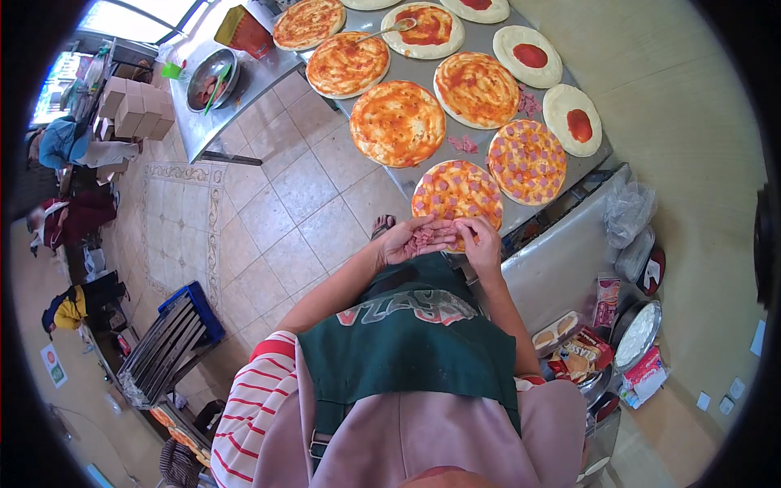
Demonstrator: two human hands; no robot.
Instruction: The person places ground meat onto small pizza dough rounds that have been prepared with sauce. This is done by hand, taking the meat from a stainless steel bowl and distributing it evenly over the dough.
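My left hand is palm up and cupped around a heap of diced ham, just over the near edge of a sauced pizza dotted with ham pieces. Beside its fingertips, my right hand is closed in a pinch above the same pizza. What the pinch holds is too small to make out. A second ham-topped pizza lies just beyond to the right. Small piles of diced ham rest on the metal table between the pizzas.
Several sauced pizza bases cover the table, with a wooden spoon across two. Plain dough rounds with sauce spots line the right side. A steel bowl sits on another table. Packages are at right. Other people are at far left.
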